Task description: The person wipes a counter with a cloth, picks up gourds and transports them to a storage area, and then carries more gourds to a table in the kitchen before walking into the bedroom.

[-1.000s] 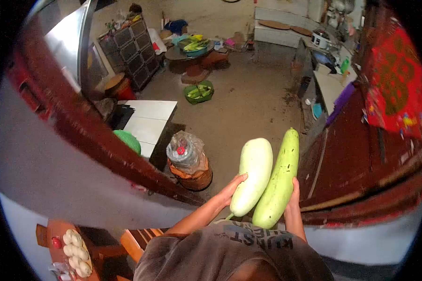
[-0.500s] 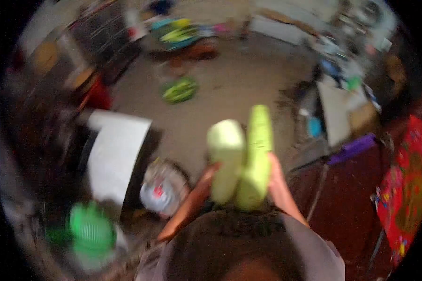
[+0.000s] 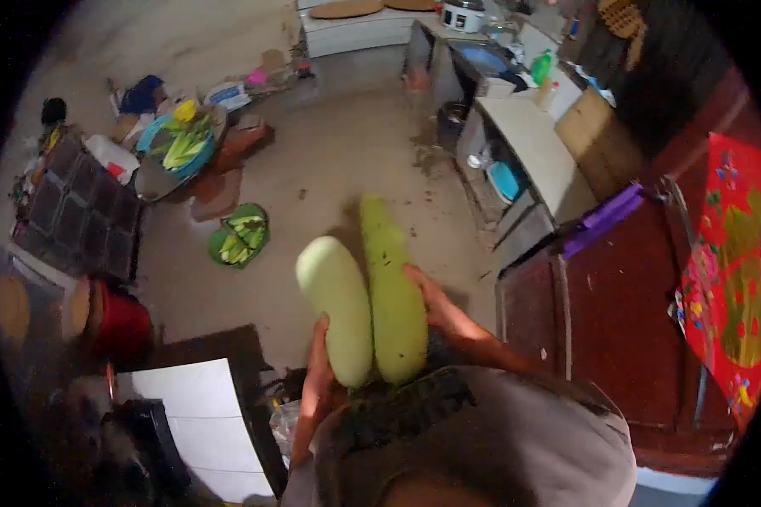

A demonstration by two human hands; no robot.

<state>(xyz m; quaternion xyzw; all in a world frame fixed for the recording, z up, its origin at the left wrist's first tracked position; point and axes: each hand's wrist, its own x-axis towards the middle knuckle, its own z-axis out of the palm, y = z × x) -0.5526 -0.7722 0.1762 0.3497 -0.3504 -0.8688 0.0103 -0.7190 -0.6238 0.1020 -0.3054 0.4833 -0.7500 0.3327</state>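
Observation:
Two long gourds are held side by side before my chest, touching along their lower parts. The pale green gourd (image 3: 338, 308) is on the left, with my left hand (image 3: 317, 363) against its outer side, thumb on top. On the right lies the longer, darker green gourd (image 3: 391, 296), marked with small dark spots. My right hand (image 3: 440, 308) grips its outer side. The undersides of both gourds and most of the fingers are hidden.
A green basket of vegetables (image 3: 239, 237) is on the floor, near a blue basin (image 3: 177, 156) of vegetables. On the right are a counter (image 3: 537, 152) and a dark red door (image 3: 626, 313). A white-topped table (image 3: 203, 414) stands lower left.
The view has swung right and moved into the room. The baskets now appear further left and the counter nearer. Both gourds remain in my hands, shifted left in view.

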